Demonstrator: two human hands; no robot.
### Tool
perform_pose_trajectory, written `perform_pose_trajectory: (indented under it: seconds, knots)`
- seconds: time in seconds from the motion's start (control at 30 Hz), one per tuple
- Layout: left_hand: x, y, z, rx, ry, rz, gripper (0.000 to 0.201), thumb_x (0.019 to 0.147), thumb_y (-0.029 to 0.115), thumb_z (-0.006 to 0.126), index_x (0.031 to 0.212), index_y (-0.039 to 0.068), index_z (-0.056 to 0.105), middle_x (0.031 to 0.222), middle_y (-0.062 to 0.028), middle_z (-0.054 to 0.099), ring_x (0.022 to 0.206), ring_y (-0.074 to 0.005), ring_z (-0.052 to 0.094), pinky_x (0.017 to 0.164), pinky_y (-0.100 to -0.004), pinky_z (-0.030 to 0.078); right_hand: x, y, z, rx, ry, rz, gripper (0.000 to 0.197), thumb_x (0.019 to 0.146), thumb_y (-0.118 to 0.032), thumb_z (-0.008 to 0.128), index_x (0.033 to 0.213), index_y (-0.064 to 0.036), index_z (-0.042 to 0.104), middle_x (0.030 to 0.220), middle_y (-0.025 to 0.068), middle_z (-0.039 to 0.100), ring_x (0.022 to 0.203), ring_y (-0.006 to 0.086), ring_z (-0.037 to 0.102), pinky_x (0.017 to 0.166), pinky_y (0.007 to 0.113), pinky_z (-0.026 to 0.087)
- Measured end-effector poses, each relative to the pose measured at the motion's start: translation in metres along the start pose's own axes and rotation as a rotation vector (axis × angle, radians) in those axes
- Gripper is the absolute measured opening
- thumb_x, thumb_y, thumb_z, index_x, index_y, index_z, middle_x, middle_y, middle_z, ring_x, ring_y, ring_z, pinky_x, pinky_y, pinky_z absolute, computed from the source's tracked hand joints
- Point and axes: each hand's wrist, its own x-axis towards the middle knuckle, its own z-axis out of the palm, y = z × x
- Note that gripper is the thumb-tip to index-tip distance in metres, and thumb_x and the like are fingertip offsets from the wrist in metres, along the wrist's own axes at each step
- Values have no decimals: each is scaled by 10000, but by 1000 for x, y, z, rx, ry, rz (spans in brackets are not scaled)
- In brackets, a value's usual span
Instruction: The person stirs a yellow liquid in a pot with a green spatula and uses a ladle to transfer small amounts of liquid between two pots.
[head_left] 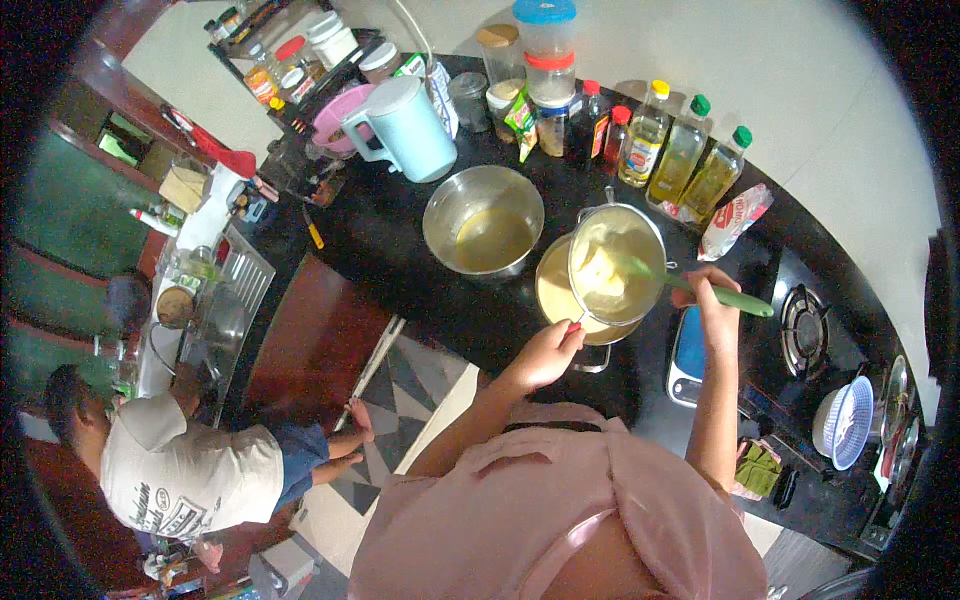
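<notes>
The left hand (547, 354) is closing around the red-ended handle of a metal strainer (661, 252), which is sitting over a pot (547, 262) on the dark counter (400, 262) and holding a pale yellow mixture (600, 268). The right hand (708, 290) is gripping a green spatula (742, 300), whose head is dipping into that mixture inside the strainer. Just left of the strainer, a steel bowl (490, 188) is holding a shallow pool of yellowish liquid (496, 238); farther left and beyond the strainer, a light blue pitcher (410, 130) is standing. Beyond the strainer, a yellow-capped bottle (645, 140) is standing beside two green-capped bottles (680, 155). Right of the strainer and nearer the body, a blue-topped scale (688, 350) is lying under the right forearm; well right of the strainer, a gas burner (803, 332) is showing. Far left of the strainer, another person (200, 465) is standing by a sink (232, 315).
</notes>
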Motion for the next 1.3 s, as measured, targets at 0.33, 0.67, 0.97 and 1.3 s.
perform_pose_trajectory:
  seconds: [0.33, 0.67, 0.97, 1.3]
  knots:
    - [-1, -7, -1, -38, 9, -123, 254, 906, 258, 449, 861, 16, 510, 706, -58, 528, 632, -159, 493, 591, -283, 393, -31, 68, 15, 251, 194, 347, 264, 859, -255, 483, 816, 1, 530, 630, 108, 586, 509, 184, 570, 502, 303, 485]
    - [-4, -21, 0, 15, 3, -64, 261, 909, 273, 450, 876, 22, 514, 705, -12, 511, 616, -135, 471, 600, -270, 403, -8, 18, 34, 244, 150, 165, 215, 832, -204, 527, 817, 8, 560, 668, 92, 603, 556, 150, 565, 554, 264, 458]
    - [-3, -8, -1, 204, 40, -74, 230, 904, 226, 468, 930, 2, 512, 757, -93, 575, 684, -160, 534, 661, -296, 431, -30, 38, 46, -200, -128, -38, 114, 755, -84, 571, 696, 13, 570, 600, 18, 549, 524, 78, 477, 494, 231, 392]
    - [2, 4, -16, 46, -109, -122, 239, 913, 248, 454, 925, 20, 523, 737, -41, 557, 662, -126, 509, 624, -271, 423, 5, 17, 17, 27, 31, -52, 211, 830, -176, 539, 759, 16, 588, 692, 75, 606, 629, 127, 581, 601, 255, 477]
